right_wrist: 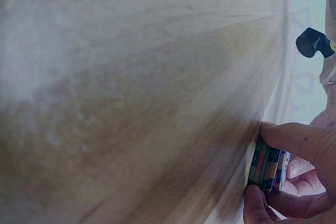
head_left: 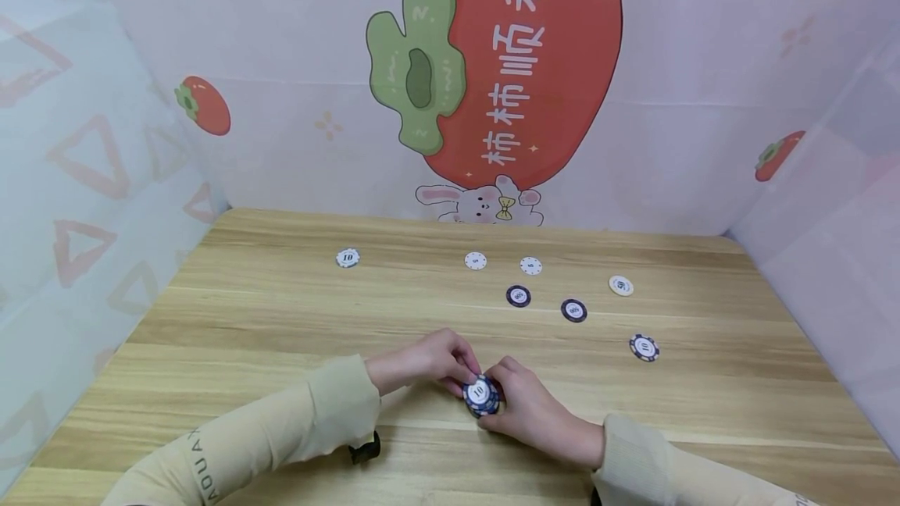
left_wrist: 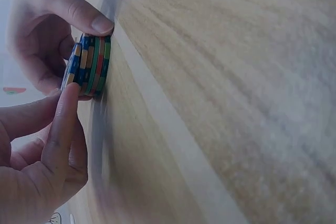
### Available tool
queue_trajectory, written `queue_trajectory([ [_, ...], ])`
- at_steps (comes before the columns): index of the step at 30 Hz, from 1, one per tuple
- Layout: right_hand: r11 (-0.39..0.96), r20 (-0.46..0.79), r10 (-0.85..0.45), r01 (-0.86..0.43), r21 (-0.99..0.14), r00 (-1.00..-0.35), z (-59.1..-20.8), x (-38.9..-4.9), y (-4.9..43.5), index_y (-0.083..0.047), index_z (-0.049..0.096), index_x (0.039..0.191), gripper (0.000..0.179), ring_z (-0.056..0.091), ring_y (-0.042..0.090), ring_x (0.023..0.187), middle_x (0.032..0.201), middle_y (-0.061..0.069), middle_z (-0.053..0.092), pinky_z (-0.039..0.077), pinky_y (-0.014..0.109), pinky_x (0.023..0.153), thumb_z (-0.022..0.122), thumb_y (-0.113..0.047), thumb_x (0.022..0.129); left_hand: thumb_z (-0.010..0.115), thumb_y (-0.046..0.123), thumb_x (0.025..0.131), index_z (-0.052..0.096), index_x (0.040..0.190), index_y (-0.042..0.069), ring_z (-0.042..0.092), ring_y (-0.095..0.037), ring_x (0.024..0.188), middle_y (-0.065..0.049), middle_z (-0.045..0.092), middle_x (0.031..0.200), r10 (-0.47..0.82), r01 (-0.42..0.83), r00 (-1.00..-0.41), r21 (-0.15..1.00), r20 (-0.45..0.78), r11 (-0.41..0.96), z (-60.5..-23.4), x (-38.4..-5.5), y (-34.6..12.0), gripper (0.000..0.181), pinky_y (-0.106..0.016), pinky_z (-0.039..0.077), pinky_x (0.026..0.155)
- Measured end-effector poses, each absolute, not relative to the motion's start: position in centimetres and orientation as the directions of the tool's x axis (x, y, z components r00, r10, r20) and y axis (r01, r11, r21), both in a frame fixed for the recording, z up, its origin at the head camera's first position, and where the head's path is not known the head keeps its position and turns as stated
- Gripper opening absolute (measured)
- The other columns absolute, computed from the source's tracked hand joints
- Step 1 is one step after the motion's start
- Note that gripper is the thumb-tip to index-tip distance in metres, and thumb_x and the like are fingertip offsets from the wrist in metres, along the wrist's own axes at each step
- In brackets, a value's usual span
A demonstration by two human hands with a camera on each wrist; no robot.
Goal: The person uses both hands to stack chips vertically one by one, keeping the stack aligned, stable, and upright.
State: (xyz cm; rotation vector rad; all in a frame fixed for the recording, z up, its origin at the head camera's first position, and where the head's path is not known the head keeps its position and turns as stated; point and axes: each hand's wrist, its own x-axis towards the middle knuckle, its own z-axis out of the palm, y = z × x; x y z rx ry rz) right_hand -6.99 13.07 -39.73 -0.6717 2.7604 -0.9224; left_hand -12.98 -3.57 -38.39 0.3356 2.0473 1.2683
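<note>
Blue, green and red edges line a short stack of chips [left_wrist: 95, 66] that stands on the wooden bench [head_left: 281, 318], near its front and between a person's 2 hands. The left hand [head_left: 437, 361] pinches the rim of the top chip [head_left: 480, 391], marked 10, which sits a little off-centre over those beneath. The right hand [head_left: 529, 406] holds the lower chips, thumb on 1 side and fingers on the other, its grip narrow around the stack. Beyond lie 7 loose chips, well apart from the stack: a blue chip [head_left: 348, 258] far left, 2 white chips [head_left: 475, 261] marked 5, 2 dark chips [head_left: 519, 296], a cream chip [head_left: 621, 286] and another blue chip [head_left: 644, 347] to the right. The likeliest mishap is a slide: should the left fingers push sideways, the off-centre top chip could slip off or drag its neighbour along. Too hard or uneven a squeeze from the right hand might skew the layers, while letting go early could leave a leaning stack to spill. A low sleeve might also brush the bench and nudge chips out of place.
</note>
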Motion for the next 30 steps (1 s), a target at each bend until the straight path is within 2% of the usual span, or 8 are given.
queue_trajectory([
  [7, 0.707, -0.001, -0.46, -0.365, -0.606, -0.888, -39.67, -7.02, 13.06, -0.001, 0.059, 0.094, 0.039, 0.05, 0.01, 0.077, 0.089, 0.0, 0.049, 0.046, 0.023, 0.067, 0.08, -0.014, 0.064, 0.066, -0.006, 0.077, 0.064, 0.084, -0.008, 0.061, -0.012, 0.061, -0.007, 0.061, 0.073, 0.531, -0.131, -0.738, 0.86, -0.417, 0.494, -38.49, -12.76, -3.28, 0.007, -0.024, 0.052, 0.055],
  [30, 0.695, 0.027, -0.468, -0.387, -0.606, -0.883, -39.8, -6.97, 13.0, -0.001, 0.059, 0.094, 0.04, 0.051, 0.012, 0.076, 0.088, 0.001, 0.05, 0.046, 0.023, 0.067, 0.081, -0.012, 0.062, 0.068, -0.007, 0.075, 0.064, 0.079, -0.006, 0.057, -0.009, 0.053, -0.006, 0.062, 0.068, 0.52, -0.074, -0.766, 0.856, -0.377, 0.511, -38.43, -12.33, -3.02, 0.006, -0.023, 0.052, 0.052],
])
